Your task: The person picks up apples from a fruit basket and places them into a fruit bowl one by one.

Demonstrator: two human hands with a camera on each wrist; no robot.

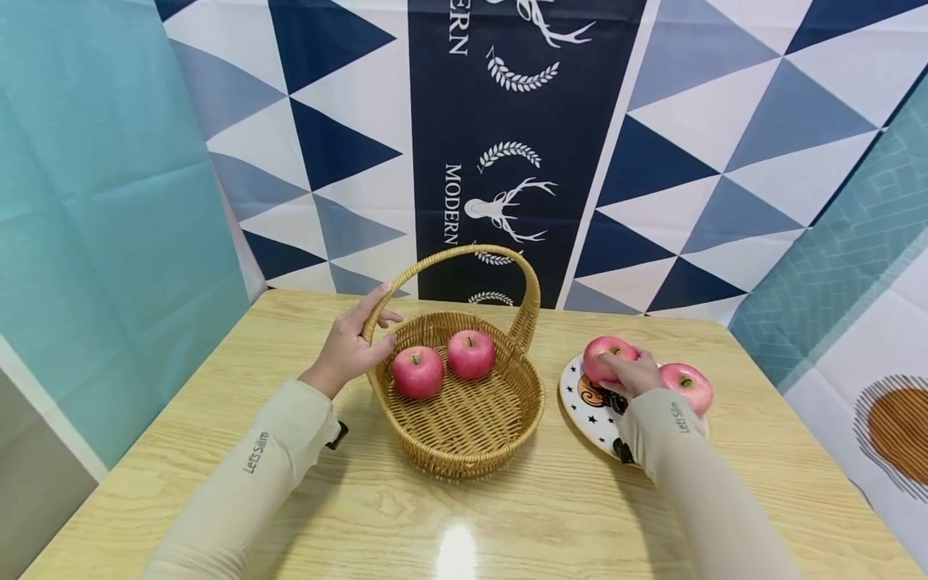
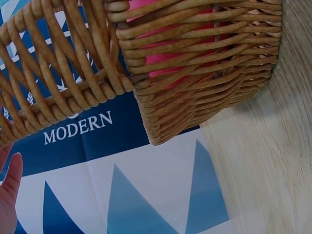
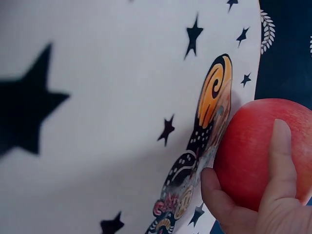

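Observation:
A round wicker basket (image 1: pixel 471 461) with a tall arched handle (image 1: pixel 535 302) stands mid-table, two red apples (image 1: pixel 418 372) inside at its left and back. My left hand (image 1: pixel 353 342) holds the handle low on its left side, fingers reaching past it and thumb near the rim. In the left wrist view, the basket's woven side (image 2: pixel 204 63) fills the top and the thumb (image 2: pixel 12 180) shows at the left edge. On the right, my right hand (image 1: pixel 634 374) grips an apple (image 3: pixel 265 151) over a star-printed plate (image 1: pixel 590 419). Its thumb and a finger press the apple's skin.
Another apple (image 1: pixel 689 388) sits at the plate's right side, beside my right wrist. The light wooden table (image 1: pixel 391 532) ends at a patterned cloth backdrop (image 1: pixel 348 161). Teal cloth (image 1: pixel 109 201) hangs on the left.

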